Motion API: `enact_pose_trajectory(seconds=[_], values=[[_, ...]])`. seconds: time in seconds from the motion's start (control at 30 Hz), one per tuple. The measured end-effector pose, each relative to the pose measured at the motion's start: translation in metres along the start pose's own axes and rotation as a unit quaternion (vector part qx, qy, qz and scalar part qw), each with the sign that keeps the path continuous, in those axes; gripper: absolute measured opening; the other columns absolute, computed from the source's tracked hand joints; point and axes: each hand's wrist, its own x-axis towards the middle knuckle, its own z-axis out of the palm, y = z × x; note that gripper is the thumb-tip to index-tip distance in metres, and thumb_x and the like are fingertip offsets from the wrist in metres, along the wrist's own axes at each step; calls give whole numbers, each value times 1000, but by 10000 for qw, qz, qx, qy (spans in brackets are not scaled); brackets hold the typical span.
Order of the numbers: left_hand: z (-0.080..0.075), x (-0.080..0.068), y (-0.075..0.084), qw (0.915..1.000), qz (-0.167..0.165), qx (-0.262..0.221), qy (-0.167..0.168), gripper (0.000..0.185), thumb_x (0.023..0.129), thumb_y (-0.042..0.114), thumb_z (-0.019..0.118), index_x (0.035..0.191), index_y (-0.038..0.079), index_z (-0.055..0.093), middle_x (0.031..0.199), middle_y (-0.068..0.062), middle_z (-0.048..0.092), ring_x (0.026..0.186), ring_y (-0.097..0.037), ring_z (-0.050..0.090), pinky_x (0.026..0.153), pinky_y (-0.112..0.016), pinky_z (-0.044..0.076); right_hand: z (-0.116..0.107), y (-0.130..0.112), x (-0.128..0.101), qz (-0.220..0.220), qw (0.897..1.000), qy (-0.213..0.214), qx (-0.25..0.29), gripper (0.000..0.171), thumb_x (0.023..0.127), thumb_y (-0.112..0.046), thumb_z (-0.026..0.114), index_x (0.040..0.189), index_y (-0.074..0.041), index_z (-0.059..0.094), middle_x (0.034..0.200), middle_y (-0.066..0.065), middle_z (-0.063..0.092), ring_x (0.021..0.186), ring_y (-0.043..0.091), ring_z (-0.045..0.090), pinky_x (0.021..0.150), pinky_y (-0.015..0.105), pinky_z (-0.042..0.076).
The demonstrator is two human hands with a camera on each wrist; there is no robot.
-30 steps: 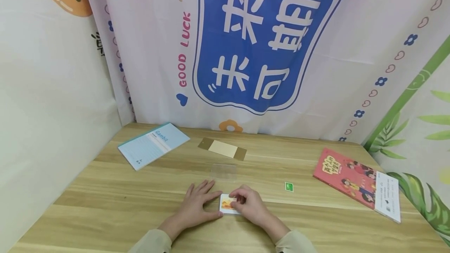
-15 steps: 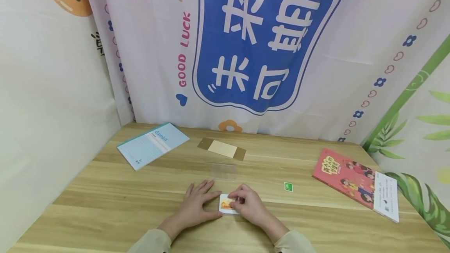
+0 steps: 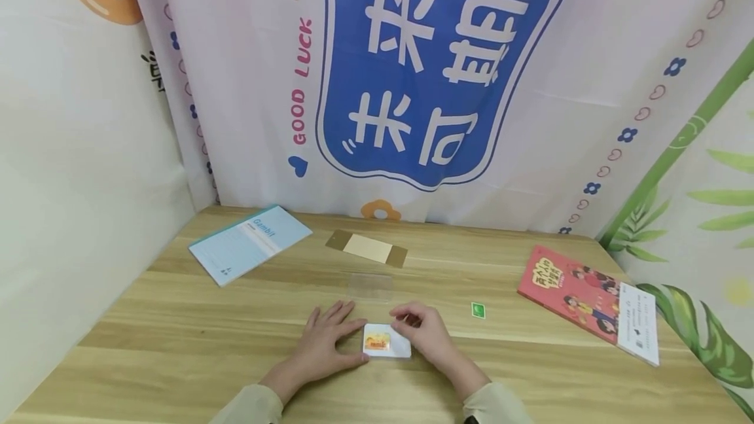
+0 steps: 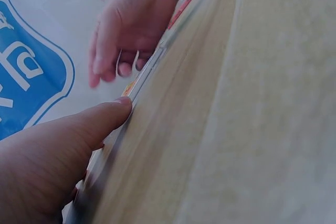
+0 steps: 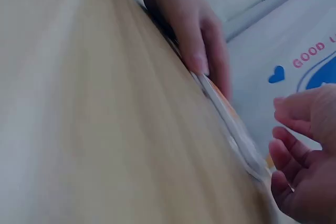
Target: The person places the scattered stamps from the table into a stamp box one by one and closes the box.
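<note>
A thin flat white case [image 3: 400, 343] lies on the wooden table in the head view, with a small orange-and-yellow picture sticker [image 3: 376, 341] on its left part. My left hand [image 3: 321, 343] rests at its left end, fingers spread, the thumb touching the near corner and the index finger close to the far one. In the left wrist view that thumb [image 4: 107, 119] presses the case's edge. Over the right end hovers my right hand [image 3: 427, 334], fingers loosely bent. The right wrist view shows its fingertips [image 5: 281, 148] apart from the case, holding nothing visible.
Beyond the case lies a clear plastic piece [image 3: 370, 287], then a brown-and-cream card [image 3: 366, 248]. A small green sticker [image 3: 478, 310] is to the right. A blue notebook [image 3: 250, 244] sits back left and a red book [image 3: 577, 296] at the right. Printed cloth [image 3: 265, 116] hangs behind.
My right hand has come off the orange sticker and shifted right, uncovering the sticker and the case's right part. The left hand stays at the case. The head view has shifted slightly.
</note>
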Motion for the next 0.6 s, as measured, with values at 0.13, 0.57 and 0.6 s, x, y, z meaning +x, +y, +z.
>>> enact_pose_trajectory(seconds=[0.13,0.57,0.6], values=[[0,-1,-1,10000,1,15,-33,61,71,57,58,117,16,55,133,-14,33,123,-32,22,95,-57,4,-26,-2,1,447,9982,390,35,20,74,-5,65,93,1,62,78,4,57,71,16,50,61,23,43],[0,-2,-2,10000,-43,-53,-50,62,71,56,58,117,16,55,134,-14,33,123,-32,22,95,-57,3,-120,42,-18,928,9820,1166,-1160,27,79,-9,63,104,1,60,97,12,57,86,22,51,72,32,44],[0,-2,-2,10000,-44,-51,-56,62,71,57,57,117,16,54,134,-13,33,123,-32,22,95,-57,3,-122,47,-19,948,9809,1191,-1215,28,79,-9,63,104,2,60,100,14,56,89,23,50,74,33,44]])
